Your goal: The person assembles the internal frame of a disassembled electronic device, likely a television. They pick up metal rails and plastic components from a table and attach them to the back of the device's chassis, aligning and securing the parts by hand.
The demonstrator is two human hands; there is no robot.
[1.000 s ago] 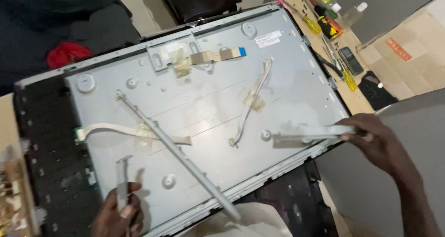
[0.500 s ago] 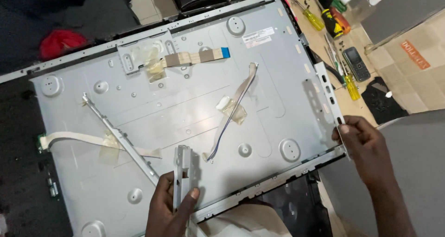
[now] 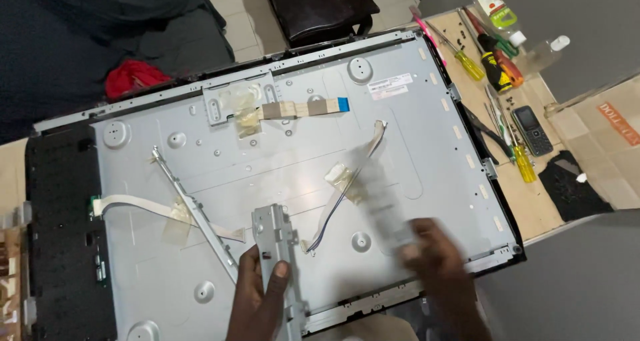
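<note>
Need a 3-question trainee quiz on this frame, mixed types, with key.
1. True or false: the left hand grips a metal bracket over the panel.
2. Which lies on the bench right of the panel? A) phone B) hammer C) drill
3. Fill in: the flat ribbon cable near the panel's top edge has a ___ tip.

Key:
1. True; thumb on the bracket's face.
2. A; it lies beside the screwdrivers.
3. Blue.

The right hand is motion-blurred; whether it holds the pale strip blurred beside it cannot be told.
</note>
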